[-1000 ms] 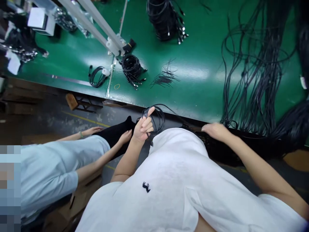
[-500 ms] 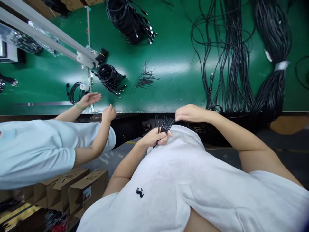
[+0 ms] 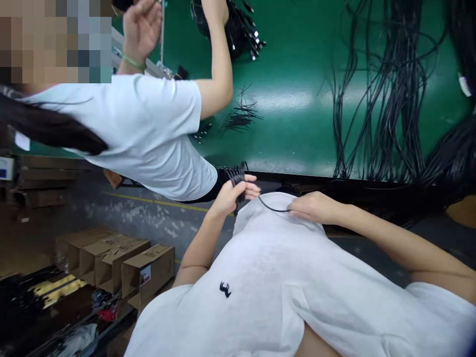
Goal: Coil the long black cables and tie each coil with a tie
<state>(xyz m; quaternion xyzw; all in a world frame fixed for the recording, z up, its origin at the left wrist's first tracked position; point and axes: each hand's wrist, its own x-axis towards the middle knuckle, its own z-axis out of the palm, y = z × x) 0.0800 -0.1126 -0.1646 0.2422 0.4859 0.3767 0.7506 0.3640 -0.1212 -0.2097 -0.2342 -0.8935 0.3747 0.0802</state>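
My left hand (image 3: pixel 234 195), in the head view, is closed around a coiled black cable (image 3: pixel 238 173) just in front of the table edge. Several loops stand up out of its fingers. From the coil one strand of the cable runs in a slack curve to my right hand (image 3: pixel 314 207). That hand pinches the strand at the front of my white shirt, a short way to the right. The cable's ends are hidden.
Long black cables (image 3: pixel 401 89) spread over the green table (image 3: pixel 293 64) on the right. Short black strands (image 3: pixel 241 116) lie at centre. A co-worker (image 3: pixel 148 119) leans over the table at left, one hand by a cable bundle (image 3: pixel 241 34). Cardboard boxes (image 3: pixel 156 270) stand on the floor.
My right hand has moved right and down, drawing out a strand between the hands. My left hand has shifted up and left. The co-worker has leaned in and reached to the cable bundle.
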